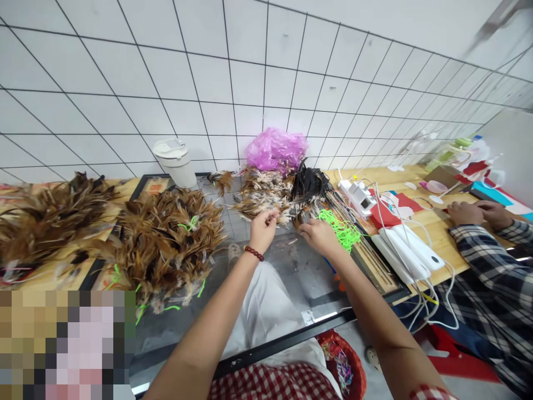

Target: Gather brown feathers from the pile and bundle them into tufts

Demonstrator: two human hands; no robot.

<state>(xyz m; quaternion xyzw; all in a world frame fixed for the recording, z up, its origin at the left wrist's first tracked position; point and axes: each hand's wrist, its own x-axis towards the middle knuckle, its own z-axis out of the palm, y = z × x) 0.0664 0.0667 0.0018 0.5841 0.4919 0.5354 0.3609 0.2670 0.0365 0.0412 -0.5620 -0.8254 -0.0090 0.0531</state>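
Observation:
My left hand (263, 230) is raised over the glass tabletop (275, 261), its thumb and fingers pinched together; what they hold, if anything, is too small to make out. My right hand (321, 236) is closed at the fingertips on a small dark brown feather (298, 219). Just beyond both hands lies a heap of pale and brown feathers (262, 191), with black feathers (310, 183) on its right side. A tangle of bright green cord (342, 229) touches the area beside my right hand. Left of my hands is a large pile of brown feathers (166, 244) with green ties.
A pink plastic bag (277, 147) and a white lidded cup (177, 164) stand against the tiled wall. More brown feathers (50, 216) lie far left. To the right are a power strip (358, 195), white devices with cables (410, 253) and another person's hands (474, 214). A red bin (347, 361) sits below.

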